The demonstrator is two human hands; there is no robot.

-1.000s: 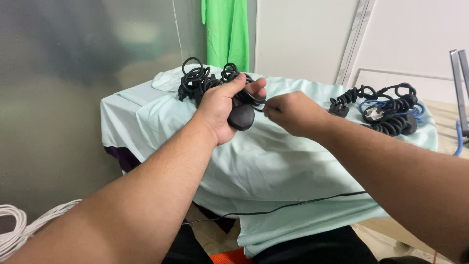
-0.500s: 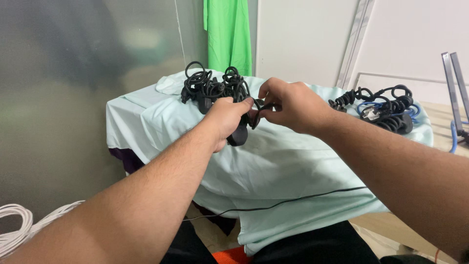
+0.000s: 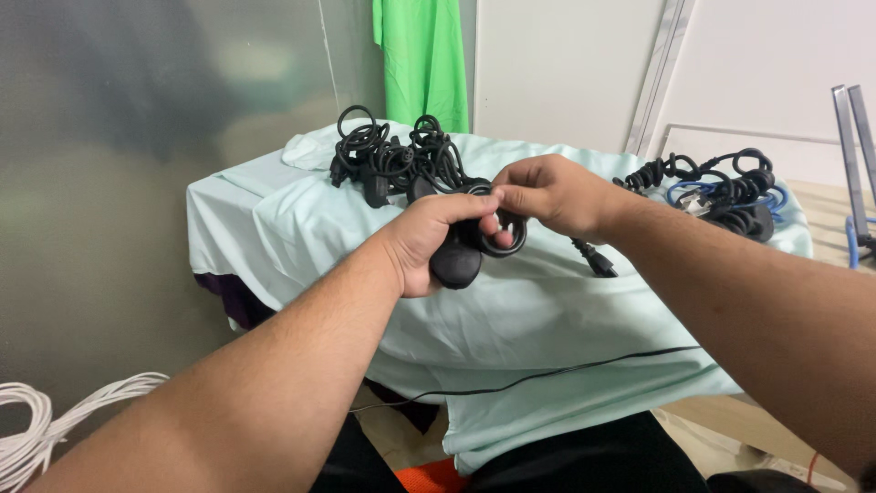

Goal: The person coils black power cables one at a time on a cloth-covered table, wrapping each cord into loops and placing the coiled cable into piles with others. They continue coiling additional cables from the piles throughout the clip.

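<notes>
Left hand (image 3: 429, 239) clenched on black cable (image 3: 474, 242), steadying it above the tabletop (image 3: 566, 310) — right hand (image 3: 547, 194) pinching its loop, keeping coil tidy.

We see a black power adapter (image 3: 455, 262) in smooth, slightly glossy plastic, and its looped cable (image 3: 507, 239) has a matt rubbery skin. The worktop (image 3: 301, 228) is draped in pale mint cloth, soft, matt and creased. The tangled black cords (image 3: 392, 164) behind look rubbery with a faint sheen, as does the second pile (image 3: 730, 187), which includes blue-sheathed wire. A bright green fabric (image 3: 424, 59) hangs matt. White cords (image 3: 55, 424) look smooth. The grey wall panel (image 3: 137, 137) appears dull and hazy.
</notes>
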